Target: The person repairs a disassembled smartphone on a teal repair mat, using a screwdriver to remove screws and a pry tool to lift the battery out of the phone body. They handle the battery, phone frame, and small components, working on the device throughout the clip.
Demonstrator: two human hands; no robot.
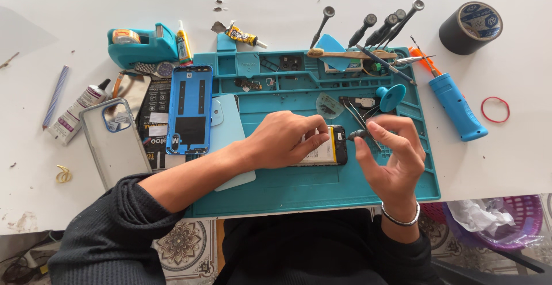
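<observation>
An opened phone [335, 147] with its battery showing lies on the teal repair mat [322, 184]. My left hand [284, 140] rests on top of the phone, fingers curled, pinning it down. My right hand [390, 153] is just right of the phone. Its thumb and fingertips pinch the dark handle of a small screwdriver [359, 134] whose tip points at the phone's right end. A silver bracelet circles my right wrist.
A blue phone back cover [190, 108], a clear case [114, 141], glue tubes [76, 112], a teal tape dispenser [141, 45], several screwdrivers [368, 29], a blue electric driver [457, 107], a suction cup [392, 96], a black tape roll [471, 27], a red rubber band [495, 109].
</observation>
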